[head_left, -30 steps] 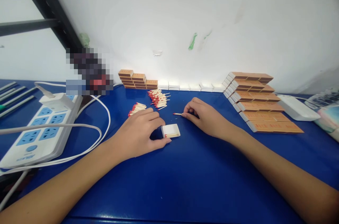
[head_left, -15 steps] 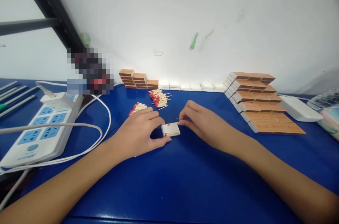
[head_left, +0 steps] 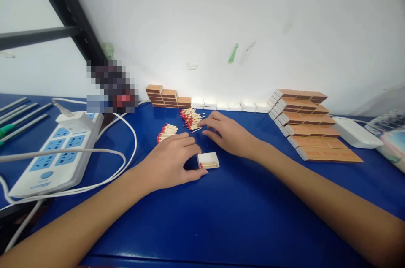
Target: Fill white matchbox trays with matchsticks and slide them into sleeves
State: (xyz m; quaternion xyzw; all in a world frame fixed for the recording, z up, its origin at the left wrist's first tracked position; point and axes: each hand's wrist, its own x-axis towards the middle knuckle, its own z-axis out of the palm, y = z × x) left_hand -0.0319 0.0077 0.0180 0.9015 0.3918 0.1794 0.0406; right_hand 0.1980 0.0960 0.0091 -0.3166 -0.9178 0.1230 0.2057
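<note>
My left hand [head_left: 173,161] grips the left end of a small white matchbox tray [head_left: 207,159] between thumb and fingers. A few red-tipped matches [head_left: 209,165] lie along the tray's near side. My right hand [head_left: 226,133] reaches to the right edge of a loose match pile [head_left: 190,119], its thumb and index finger apart with nothing visible between them. Left of that pile, and partly behind my left hand, lies a second heap of matches [head_left: 167,131], lined up more evenly.
Brown matchboxes [head_left: 169,97] are stacked at the wall, followed by a row of white trays [head_left: 223,106]. A stepped stack of matchboxes [head_left: 311,131] stands to the right beside a white box [head_left: 357,132]. At left lie a power strip [head_left: 60,150], cables and metal rods [head_left: 25,114].
My right hand has left the tray and moved up and left to the loose match pile. The tray stays in my left hand, with matches at its near side. The view has shifted slightly.
</note>
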